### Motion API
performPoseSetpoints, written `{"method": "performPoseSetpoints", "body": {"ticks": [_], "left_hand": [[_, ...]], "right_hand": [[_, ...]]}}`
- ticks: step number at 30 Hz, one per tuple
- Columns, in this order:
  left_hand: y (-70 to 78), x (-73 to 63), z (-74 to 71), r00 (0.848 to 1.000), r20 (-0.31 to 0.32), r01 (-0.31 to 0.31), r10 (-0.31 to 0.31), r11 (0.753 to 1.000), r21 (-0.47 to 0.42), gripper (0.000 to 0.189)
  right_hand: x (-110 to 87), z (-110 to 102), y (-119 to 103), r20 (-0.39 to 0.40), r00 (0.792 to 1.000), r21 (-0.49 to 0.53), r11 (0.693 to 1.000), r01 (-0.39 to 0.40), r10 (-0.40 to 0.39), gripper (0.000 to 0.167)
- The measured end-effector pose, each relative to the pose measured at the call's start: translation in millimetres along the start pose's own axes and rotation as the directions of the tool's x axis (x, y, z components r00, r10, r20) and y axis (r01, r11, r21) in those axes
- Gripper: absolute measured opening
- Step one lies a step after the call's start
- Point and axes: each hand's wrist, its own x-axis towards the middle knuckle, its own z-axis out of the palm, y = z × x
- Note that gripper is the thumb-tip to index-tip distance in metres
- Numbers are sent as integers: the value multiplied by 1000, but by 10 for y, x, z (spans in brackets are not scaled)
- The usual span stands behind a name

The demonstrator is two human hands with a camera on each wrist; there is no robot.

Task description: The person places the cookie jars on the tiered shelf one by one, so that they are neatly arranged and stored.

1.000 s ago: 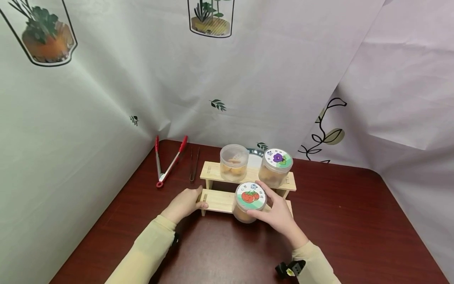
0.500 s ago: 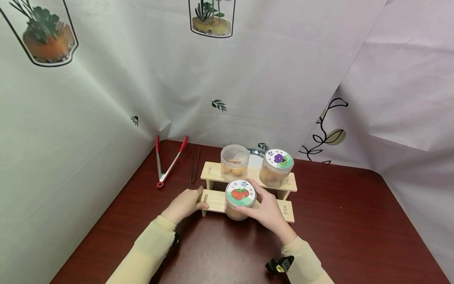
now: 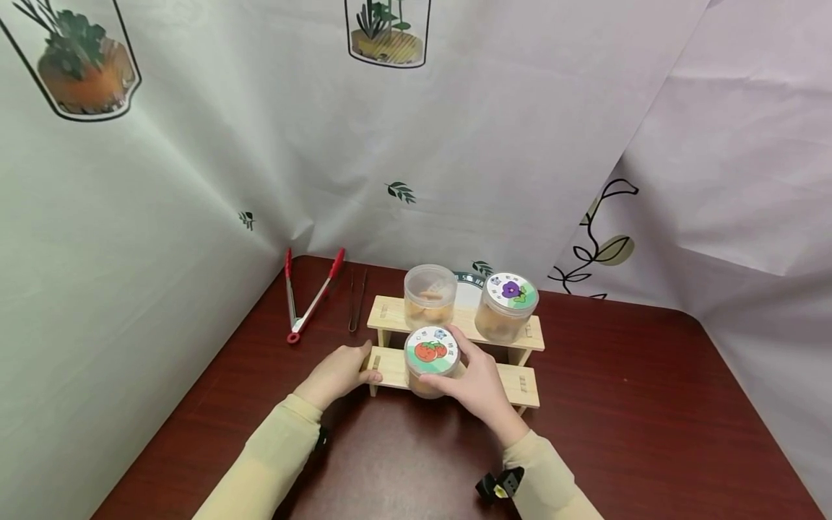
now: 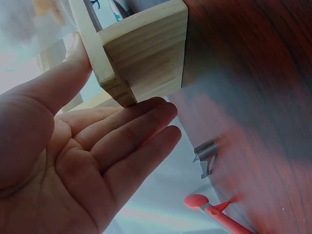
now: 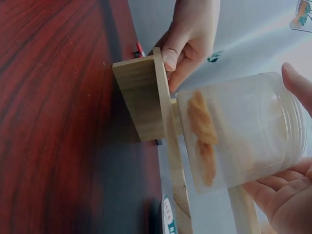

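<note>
My right hand (image 3: 481, 383) holds a clear plastic jar (image 3: 431, 352) by its lid, which has a red tomato picture. Its base is close over the lower step of a two-step wooden stand (image 3: 520, 384), left of the middle. Orange-brown pieces (image 5: 201, 117) show inside through the wall. At the left end of that lower step, my left hand (image 3: 334, 375) grips the board, thumb on top and fingers at the end. On the upper step stand a lidless jar (image 3: 429, 297) with similar pieces and a jar (image 3: 507, 310) with a purple flower lid.
Red-handled tongs (image 3: 300, 323) lie spread at the back left of the dark red table (image 3: 650, 404). Thin metal tweezers (image 3: 353, 318) are beside them. A white plate (image 3: 468, 294) shows partly behind the upper step. A white printed sheet (image 3: 520, 144) hangs around the back.
My right hand has moved left with the tomato-lid jar along the lower step, slightly farther back. My left hand has stayed at the stand's left end.
</note>
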Motion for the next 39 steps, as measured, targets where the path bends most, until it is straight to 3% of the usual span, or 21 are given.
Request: {"method": "performPoseSetpoints", "body": {"ticks": [12,20,39], "left_hand": [[-10,7,11,1000,1,-7,7,1000,2,66],[-11,13,5,1000,-15,-16,16,1000,1,67],[-35,10,37,1000,-10,-4,4,1000,4,68]], "right_hand": [[-37,54,1,-22,1000,-56,998,5,-6,95],[-34,30,23,-68,994,-133,989,70,-80,89],[-72,19,21,-53,998,-88,996,33,-38,94]]}}
